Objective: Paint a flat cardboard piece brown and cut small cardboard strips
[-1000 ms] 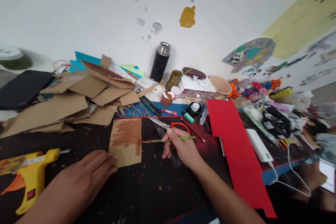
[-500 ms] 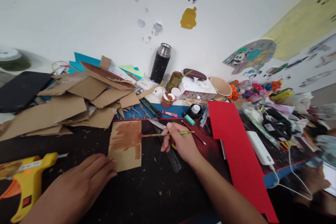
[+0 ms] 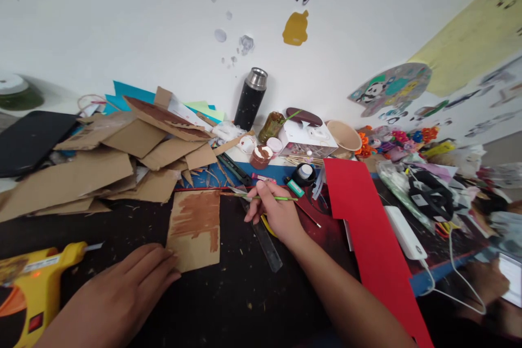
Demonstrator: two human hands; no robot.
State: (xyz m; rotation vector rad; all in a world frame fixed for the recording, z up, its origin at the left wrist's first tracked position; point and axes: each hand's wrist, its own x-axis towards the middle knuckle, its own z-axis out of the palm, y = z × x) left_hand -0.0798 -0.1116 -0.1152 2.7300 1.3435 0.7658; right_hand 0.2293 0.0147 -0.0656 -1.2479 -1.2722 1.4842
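A paintbrush (image 3: 279,198) with a green handle is pinched in my right hand (image 3: 277,212). Its tip points left, at the upper right corner of a cardboard piece (image 3: 196,257). Brown paint in uneven strokes covers the upper part of that piece; bare cardboard shows along the bottom. My left hand (image 3: 130,288) lies at the lower left edge of the cardboard, fingers close together and holding its corner. Beneath my right hand are a clear ruler (image 3: 267,244) and a pointed blade, partly hidden. An open brown paint jar (image 3: 261,157) stands behind.
A yellow glue gun (image 3: 44,277) lies at the left, below a pile of cardboard scraps (image 3: 93,174). A black flask (image 3: 250,100) and a cloudy jar (image 3: 271,128) stand at the back. Red board (image 3: 362,234) and a white power strip (image 3: 404,231) are on the right, near another person's hand (image 3: 489,283).
My right hand has moved slightly up and left, taking the brush tip from the cardboard's right side to its upper right corner. My left hand stays at the lower left edge.
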